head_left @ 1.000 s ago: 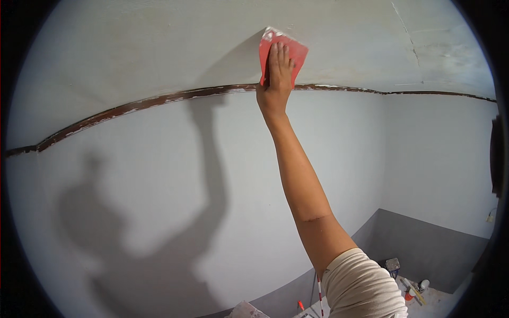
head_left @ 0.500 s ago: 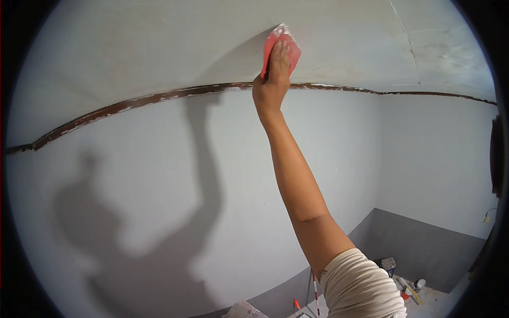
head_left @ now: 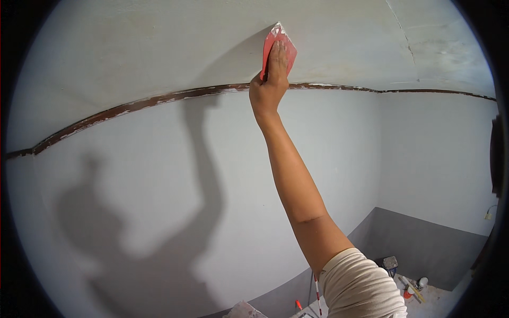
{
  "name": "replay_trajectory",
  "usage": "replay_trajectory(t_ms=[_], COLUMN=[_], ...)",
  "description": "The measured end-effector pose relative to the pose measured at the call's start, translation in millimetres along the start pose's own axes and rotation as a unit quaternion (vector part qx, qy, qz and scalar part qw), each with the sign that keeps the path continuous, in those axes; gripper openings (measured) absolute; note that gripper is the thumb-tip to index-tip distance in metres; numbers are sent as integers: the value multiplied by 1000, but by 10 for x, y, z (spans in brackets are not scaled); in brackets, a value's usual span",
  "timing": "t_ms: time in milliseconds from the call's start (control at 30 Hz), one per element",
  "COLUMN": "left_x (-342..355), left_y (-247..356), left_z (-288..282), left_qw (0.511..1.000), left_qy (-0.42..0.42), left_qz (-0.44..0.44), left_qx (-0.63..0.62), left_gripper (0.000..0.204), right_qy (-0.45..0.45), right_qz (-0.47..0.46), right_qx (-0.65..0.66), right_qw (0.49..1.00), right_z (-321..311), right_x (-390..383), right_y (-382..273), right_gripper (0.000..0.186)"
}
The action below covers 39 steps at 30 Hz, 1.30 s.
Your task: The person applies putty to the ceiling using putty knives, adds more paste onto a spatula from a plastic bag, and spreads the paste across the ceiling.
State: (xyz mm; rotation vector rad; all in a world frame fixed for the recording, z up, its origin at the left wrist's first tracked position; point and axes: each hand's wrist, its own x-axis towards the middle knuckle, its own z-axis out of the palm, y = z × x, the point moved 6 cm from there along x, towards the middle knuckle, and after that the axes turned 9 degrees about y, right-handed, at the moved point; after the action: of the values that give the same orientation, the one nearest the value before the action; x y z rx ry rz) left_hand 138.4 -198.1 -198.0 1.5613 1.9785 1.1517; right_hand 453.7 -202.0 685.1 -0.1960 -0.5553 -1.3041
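Note:
My right hand (head_left: 272, 79) is raised overhead at the top of the picture, its fingers lying along the back of a red putty spreader (head_left: 290, 52). White plaster smears cover the spreader's pointed far tip. The spreader is up against the pale ceiling (head_left: 175, 37), just above the dark brown trim strip (head_left: 175, 95) that runs where ceiling and wall meet. My left hand is out of view. At the bottom edge the corner of a plaster-smeared pinkish board (head_left: 245, 310) shows; what supports it is hidden.
A white wall (head_left: 302, 212) with a grey lower band (head_left: 424, 244) stands ahead, crossed by my shadow. A crack (head_left: 401, 32) marks the ceiling at right. Low at right are a dark bucket (head_left: 389, 263), a white pot (head_left: 422, 282) and a red-and-white pole (head_left: 317, 297).
My right hand and the spreader have shifted very slightly left along the ceiling. The hold on the spreader looks the same.

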Motion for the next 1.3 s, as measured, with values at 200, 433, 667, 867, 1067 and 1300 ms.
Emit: replay_trajectory(t_ms=[200,433,667,867,1067,1300], left_x=[4,-19,-85,-14,-19,-40], left_y=[-21,-42,-56,-81,-104,-338], left_z=[-10,-14,27,-81,50,-93], left_qw=[1000,1000,1000,999,1000,992], left_qy=[2,0,-8,37,8,-10], left_qz=[-6,-7,-11,7,-15,-84], left_qx=[1,3,7,-12,-23,-93], left_gripper=[101,102,102,102,100,97], right_qy=[-121,-64,-79,-45,-218,-327], right_qz=[105,104,59,-10,17,273], right_qx=[129,102,124,27,54,43], right_qw=[979,987,987,999,974,904], right_z=[-73,-40,-229,67,5,-2124], right_x=[-83,-74,-144,65,-504,-1750], right_y=[139,101,41,-273,149,73], right_gripper=[81,78,85,78,82,44])
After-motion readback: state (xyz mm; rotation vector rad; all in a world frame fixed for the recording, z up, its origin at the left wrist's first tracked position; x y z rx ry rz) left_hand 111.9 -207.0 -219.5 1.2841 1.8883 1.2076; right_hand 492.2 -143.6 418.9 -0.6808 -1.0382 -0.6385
